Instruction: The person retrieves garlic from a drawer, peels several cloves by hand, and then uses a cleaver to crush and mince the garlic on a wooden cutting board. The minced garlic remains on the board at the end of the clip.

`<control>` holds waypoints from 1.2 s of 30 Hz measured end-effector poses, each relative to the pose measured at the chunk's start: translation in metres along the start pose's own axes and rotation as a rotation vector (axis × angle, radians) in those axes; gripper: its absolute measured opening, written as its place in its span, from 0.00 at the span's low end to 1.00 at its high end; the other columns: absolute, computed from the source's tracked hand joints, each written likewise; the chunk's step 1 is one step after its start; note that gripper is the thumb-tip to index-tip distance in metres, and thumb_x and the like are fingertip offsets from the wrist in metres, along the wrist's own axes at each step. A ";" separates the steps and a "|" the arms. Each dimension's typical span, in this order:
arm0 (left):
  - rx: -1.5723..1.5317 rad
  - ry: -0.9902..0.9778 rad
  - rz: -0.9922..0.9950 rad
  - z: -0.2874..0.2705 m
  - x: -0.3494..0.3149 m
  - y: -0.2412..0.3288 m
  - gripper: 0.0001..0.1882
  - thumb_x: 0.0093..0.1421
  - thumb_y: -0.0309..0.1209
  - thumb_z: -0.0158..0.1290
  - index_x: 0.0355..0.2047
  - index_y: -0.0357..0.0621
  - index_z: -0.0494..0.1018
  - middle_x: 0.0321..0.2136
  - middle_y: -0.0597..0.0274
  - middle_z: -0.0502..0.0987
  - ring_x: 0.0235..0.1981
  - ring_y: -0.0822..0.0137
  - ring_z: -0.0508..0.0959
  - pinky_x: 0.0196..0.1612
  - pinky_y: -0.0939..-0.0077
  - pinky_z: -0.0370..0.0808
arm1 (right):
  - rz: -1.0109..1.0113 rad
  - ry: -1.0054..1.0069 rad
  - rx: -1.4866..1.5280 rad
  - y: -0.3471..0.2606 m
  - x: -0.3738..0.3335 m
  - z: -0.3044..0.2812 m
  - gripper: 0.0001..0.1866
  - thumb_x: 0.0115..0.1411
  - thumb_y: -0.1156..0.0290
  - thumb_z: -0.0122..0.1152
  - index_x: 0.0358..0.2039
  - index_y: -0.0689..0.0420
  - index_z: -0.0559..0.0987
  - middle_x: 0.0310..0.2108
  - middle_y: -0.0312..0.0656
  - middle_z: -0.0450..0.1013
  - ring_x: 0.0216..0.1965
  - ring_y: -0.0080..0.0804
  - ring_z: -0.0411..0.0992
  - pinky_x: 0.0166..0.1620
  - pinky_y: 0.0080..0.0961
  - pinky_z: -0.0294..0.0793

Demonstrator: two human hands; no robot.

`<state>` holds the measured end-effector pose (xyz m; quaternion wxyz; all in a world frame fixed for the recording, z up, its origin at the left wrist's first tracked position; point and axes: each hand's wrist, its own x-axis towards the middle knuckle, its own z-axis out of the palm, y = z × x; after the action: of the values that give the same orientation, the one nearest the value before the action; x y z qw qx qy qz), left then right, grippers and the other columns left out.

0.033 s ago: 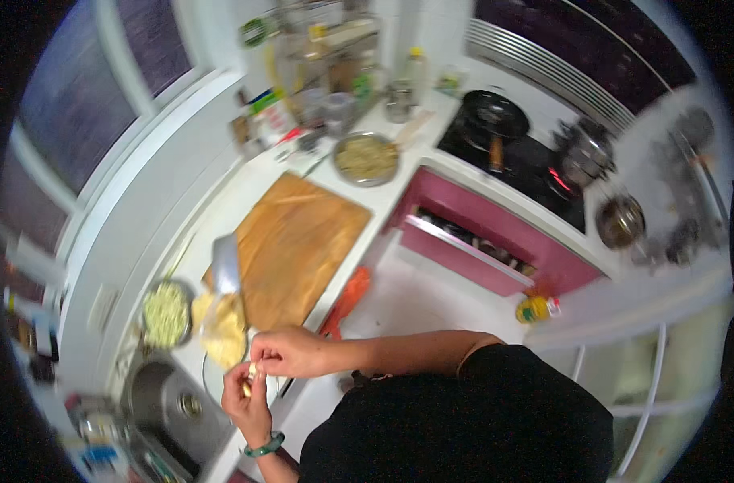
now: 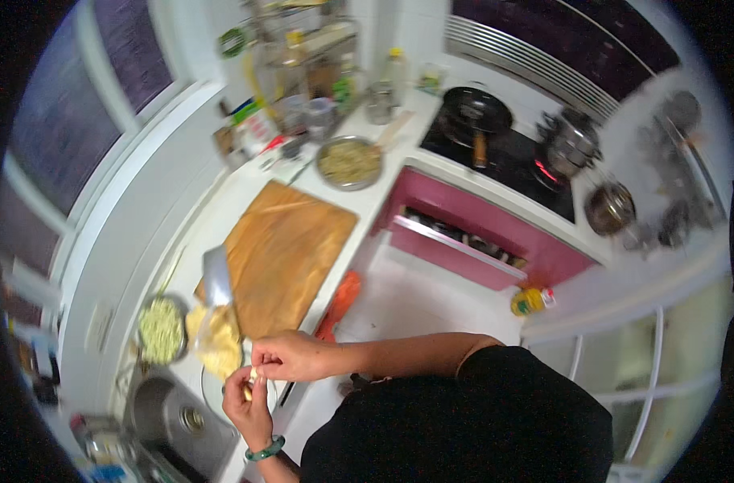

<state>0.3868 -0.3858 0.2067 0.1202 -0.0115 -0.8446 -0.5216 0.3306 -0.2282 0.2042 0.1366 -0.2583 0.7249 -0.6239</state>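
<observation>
1. Food, by the look of it: a small pale piece [image 2: 255, 374] sits up between the person's two hands, over a round plate [image 2: 212, 396] at the near end of the desk [image 2: 237, 193]. What it is exactly, I can't make out from here.

2. The right hand [image 2: 290, 355] comes across from the side, its fingers drawn narrow, the tips pinching at the piece.

3. The left hand [image 2: 248, 407], with a green bracelet [image 2: 265, 448] at the wrist, is curled around below, thumb and finger closed on the same piece.

4. The step in hand looks to me like fine fingertip work, perhaps peeling or picking at the piece; the fingers cover too much to be sure.

5. To my mind, the next move calls for a steady left pinch and small, light pulls from the right.

6. Close by lie a clear bag with something yellow [image 2: 220, 342], a bowl [image 2: 187, 314] of pale green shreds [image 2: 162, 332], and a cleaver [image 2: 216, 278] at the edge of the cutting board [image 2: 290, 253].
</observation>
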 end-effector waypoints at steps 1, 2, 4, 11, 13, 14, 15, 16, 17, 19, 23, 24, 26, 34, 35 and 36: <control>-0.047 -0.086 0.014 0.008 0.008 0.001 0.07 0.50 0.23 0.55 0.31 0.37 0.71 0.25 0.69 0.69 0.25 0.78 0.63 0.29 0.85 0.62 | -0.001 0.058 0.000 0.002 -0.007 -0.010 0.07 0.54 0.70 0.55 0.29 0.60 0.71 0.21 0.39 0.71 0.23 0.24 0.69 0.27 0.24 0.67; -0.093 -0.170 0.021 0.017 0.012 0.002 0.07 0.50 0.23 0.55 0.31 0.37 0.71 0.25 0.69 0.69 0.25 0.78 0.63 0.28 0.86 0.62 | 0.001 0.110 0.000 0.005 -0.018 -0.016 0.07 0.54 0.70 0.55 0.29 0.60 0.71 0.20 0.39 0.71 0.23 0.24 0.69 0.26 0.24 0.67; -0.070 -0.267 0.116 0.039 0.020 -0.004 0.06 0.51 0.22 0.54 0.31 0.37 0.70 0.25 0.68 0.70 0.24 0.78 0.63 0.27 0.86 0.63 | 0.041 0.235 0.015 0.016 -0.036 -0.027 0.08 0.50 0.70 0.57 0.26 0.60 0.71 0.19 0.40 0.71 0.22 0.25 0.69 0.25 0.25 0.66; -0.173 -0.537 0.076 0.086 0.034 0.002 0.07 0.52 0.22 0.53 0.33 0.36 0.70 0.26 0.67 0.70 0.28 0.77 0.68 0.32 0.85 0.66 | 0.135 0.385 0.085 0.028 -0.073 -0.058 0.07 0.49 0.71 0.58 0.24 0.60 0.71 0.19 0.40 0.70 0.22 0.23 0.68 0.25 0.25 0.65; -0.247 -0.529 0.079 0.098 0.033 0.012 0.07 0.53 0.22 0.53 0.33 0.37 0.70 0.27 0.67 0.70 0.29 0.76 0.68 0.34 0.84 0.66 | 0.096 0.426 0.013 0.034 -0.078 -0.068 0.07 0.49 0.70 0.58 0.25 0.60 0.71 0.18 0.39 0.70 0.22 0.23 0.67 0.25 0.24 0.66; -0.284 -0.524 0.082 0.104 0.032 0.017 0.07 0.53 0.22 0.53 0.33 0.37 0.70 0.28 0.67 0.71 0.30 0.76 0.68 0.35 0.84 0.66 | 0.074 0.446 -0.024 0.036 -0.081 -0.073 0.07 0.50 0.70 0.58 0.25 0.60 0.72 0.18 0.39 0.69 0.21 0.22 0.67 0.25 0.24 0.66; -0.286 -0.505 0.103 0.111 0.030 0.022 0.07 0.53 0.23 0.53 0.33 0.37 0.70 0.28 0.67 0.71 0.31 0.76 0.68 0.36 0.84 0.66 | 0.044 0.465 -0.024 0.036 -0.085 -0.078 0.07 0.50 0.70 0.58 0.25 0.60 0.72 0.18 0.39 0.69 0.21 0.23 0.67 0.25 0.24 0.66; -0.290 -0.483 0.127 0.119 0.030 0.026 0.07 0.53 0.23 0.53 0.33 0.38 0.70 0.29 0.66 0.70 0.31 0.76 0.68 0.36 0.84 0.66 | 0.010 0.482 -0.026 0.036 -0.088 -0.085 0.07 0.50 0.70 0.58 0.25 0.60 0.72 0.18 0.39 0.70 0.21 0.23 0.67 0.25 0.24 0.66; -0.294 -0.462 0.150 0.126 0.029 0.031 0.08 0.53 0.23 0.53 0.34 0.38 0.70 0.29 0.66 0.70 0.31 0.76 0.68 0.36 0.84 0.66 | -0.024 0.499 -0.029 0.035 -0.092 -0.092 0.07 0.50 0.69 0.58 0.25 0.59 0.72 0.18 0.39 0.70 0.21 0.23 0.67 0.25 0.24 0.66; -0.319 -0.494 0.144 0.139 0.029 0.042 0.08 0.53 0.23 0.54 0.34 0.38 0.70 0.29 0.66 0.70 0.31 0.76 0.68 0.37 0.84 0.65 | -0.010 0.493 0.020 0.030 -0.104 -0.104 0.07 0.50 0.69 0.58 0.24 0.60 0.72 0.18 0.39 0.70 0.21 0.23 0.68 0.24 0.25 0.66; -0.330 -0.504 0.175 0.173 0.023 0.060 0.08 0.52 0.23 0.54 0.34 0.38 0.70 0.29 0.67 0.70 0.31 0.77 0.67 0.36 0.85 0.65 | 0.020 0.473 -0.103 0.025 -0.129 -0.135 0.07 0.51 0.70 0.57 0.25 0.60 0.72 0.17 0.39 0.70 0.20 0.23 0.68 0.23 0.25 0.66; -0.353 -0.521 0.146 0.181 0.022 0.064 0.08 0.52 0.24 0.53 0.34 0.38 0.70 0.28 0.68 0.69 0.30 0.77 0.67 0.34 0.85 0.65 | 0.026 0.473 -0.139 0.025 -0.135 -0.144 0.06 0.52 0.71 0.56 0.26 0.60 0.72 0.18 0.39 0.70 0.21 0.22 0.68 0.24 0.23 0.66; -0.384 -0.550 0.074 0.189 0.019 0.069 0.08 0.52 0.24 0.53 0.34 0.38 0.70 0.28 0.69 0.69 0.28 0.78 0.66 0.32 0.86 0.64 | 0.039 0.461 -0.193 0.025 -0.144 -0.155 0.06 0.55 0.72 0.53 0.28 0.61 0.72 0.19 0.38 0.70 0.23 0.19 0.68 0.26 0.20 0.67; -0.752 -0.559 -0.278 0.214 0.039 0.098 0.12 0.54 0.29 0.51 0.39 0.43 0.67 0.29 0.70 0.70 0.21 0.82 0.64 0.20 0.90 0.59 | 0.035 0.565 0.403 0.036 -0.152 -0.181 0.08 0.59 0.69 0.51 0.37 0.58 0.73 0.31 0.35 0.71 0.31 0.19 0.69 0.36 0.20 0.71; -0.708 -0.559 -0.273 0.212 0.043 0.098 0.12 0.55 0.29 0.50 0.40 0.43 0.66 0.28 0.70 0.70 0.19 0.83 0.62 0.19 0.91 0.58 | 0.159 0.584 0.250 0.026 -0.153 -0.185 0.07 0.58 0.72 0.51 0.36 0.58 0.73 0.30 0.35 0.71 0.31 0.19 0.69 0.37 0.18 0.70; -0.755 -0.613 -0.218 0.209 0.050 0.098 0.12 0.55 0.28 0.50 0.40 0.43 0.66 0.27 0.69 0.70 0.17 0.84 0.61 0.17 0.92 0.56 | 0.204 0.591 0.128 0.010 -0.151 -0.187 0.06 0.57 0.74 0.52 0.35 0.59 0.74 0.29 0.34 0.71 0.31 0.18 0.69 0.35 0.17 0.69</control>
<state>0.3123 -0.1617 0.2145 -0.2011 -0.1187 -0.5895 -0.7733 0.3562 0.0106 0.2102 -0.0020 0.0172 0.7146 -0.6993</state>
